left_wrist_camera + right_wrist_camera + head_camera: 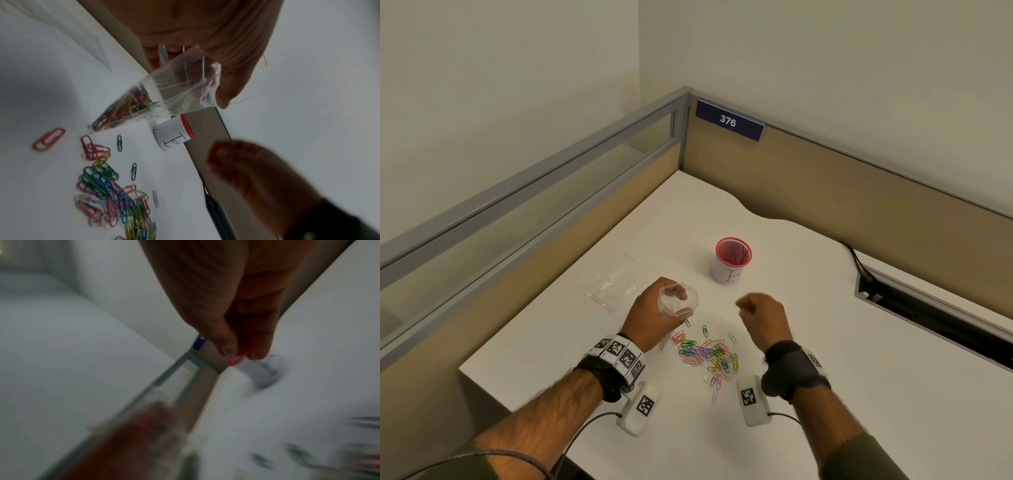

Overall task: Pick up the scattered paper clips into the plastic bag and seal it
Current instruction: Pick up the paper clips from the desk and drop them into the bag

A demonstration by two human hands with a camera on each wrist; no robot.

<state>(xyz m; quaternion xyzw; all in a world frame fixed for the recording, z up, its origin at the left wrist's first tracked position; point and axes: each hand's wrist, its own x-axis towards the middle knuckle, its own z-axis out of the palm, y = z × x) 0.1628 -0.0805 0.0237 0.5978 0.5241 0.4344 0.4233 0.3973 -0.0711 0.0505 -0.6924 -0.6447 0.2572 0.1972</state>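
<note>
My left hand grips the mouth of a small clear plastic bag and holds it open above the white desk. Through the bag in the left wrist view I see several coloured clips at its bottom. A pile of coloured paper clips lies on the desk just below both hands. My right hand hovers to the right of the bag. It pinches a pink paper clip between thumb and fingertips.
A red mesh cup wrapped in a lettered white paper stands behind the hands. A second clear bag lies flat at the left. A cable slot cuts the desk at the right. Partition walls close off the back and left.
</note>
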